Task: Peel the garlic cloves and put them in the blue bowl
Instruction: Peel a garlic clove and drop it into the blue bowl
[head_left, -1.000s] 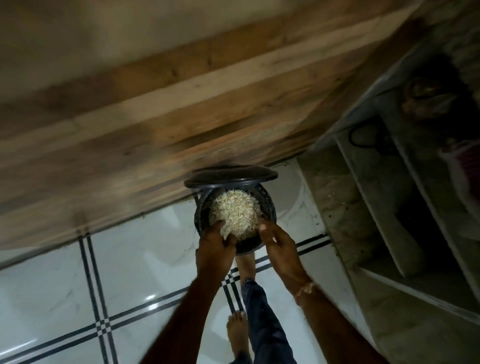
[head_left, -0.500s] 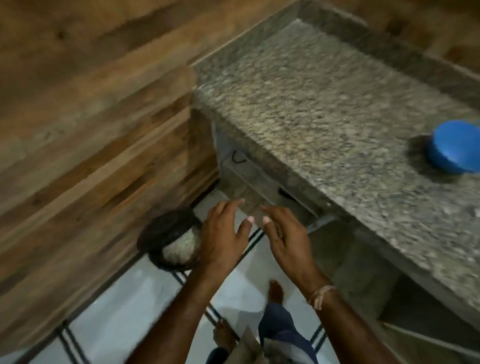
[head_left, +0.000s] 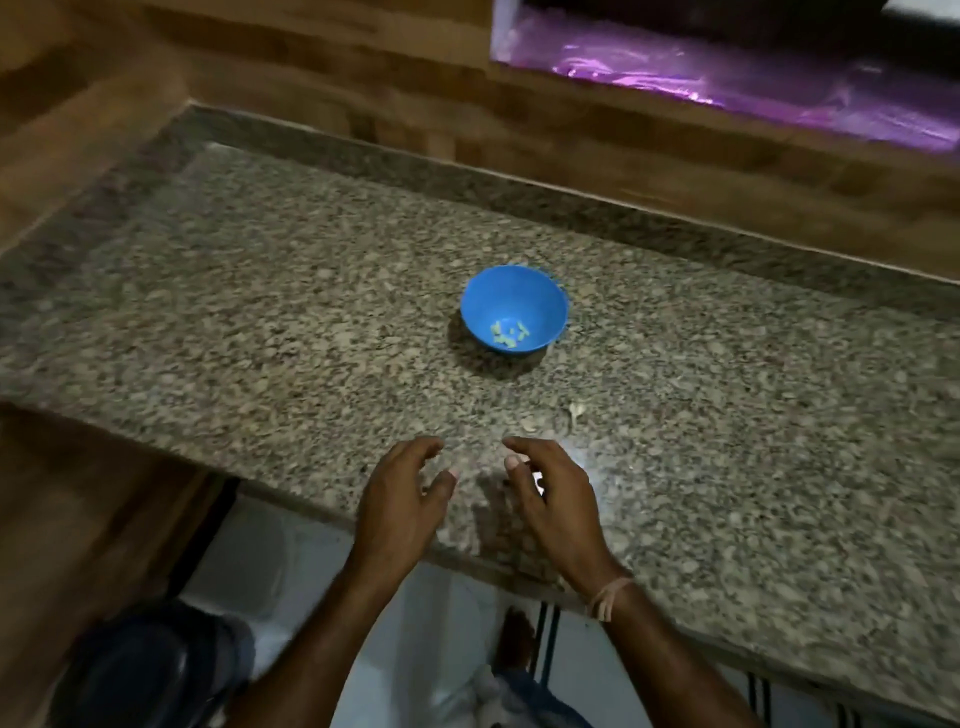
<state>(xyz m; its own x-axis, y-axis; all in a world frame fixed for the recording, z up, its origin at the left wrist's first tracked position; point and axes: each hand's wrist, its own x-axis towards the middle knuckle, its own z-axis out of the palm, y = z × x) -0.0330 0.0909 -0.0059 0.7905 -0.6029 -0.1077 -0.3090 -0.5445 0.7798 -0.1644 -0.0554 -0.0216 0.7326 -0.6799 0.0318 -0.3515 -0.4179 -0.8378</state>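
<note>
You are hovering your left hand (head_left: 400, 506) and right hand (head_left: 558, 506) over the counter (head_left: 249, 312), fingers relaxed, gripping nothing. The blue bowl (head_left: 501, 296) is holding peeled garlic cloves (head_left: 509, 333). Between cloves, probably; next you are needing another unpeeled one.

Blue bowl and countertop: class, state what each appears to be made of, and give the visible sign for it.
Blue bowl: probably plastic, going by its even, matte blue colour and thin rim.
Countertop: looks like polished granite, with speckled grey-brown grain and a soft glare patch near the front edge.

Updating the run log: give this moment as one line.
left hand open; right hand open; round blue plastic bowl holds pale garlic cloves
</note>
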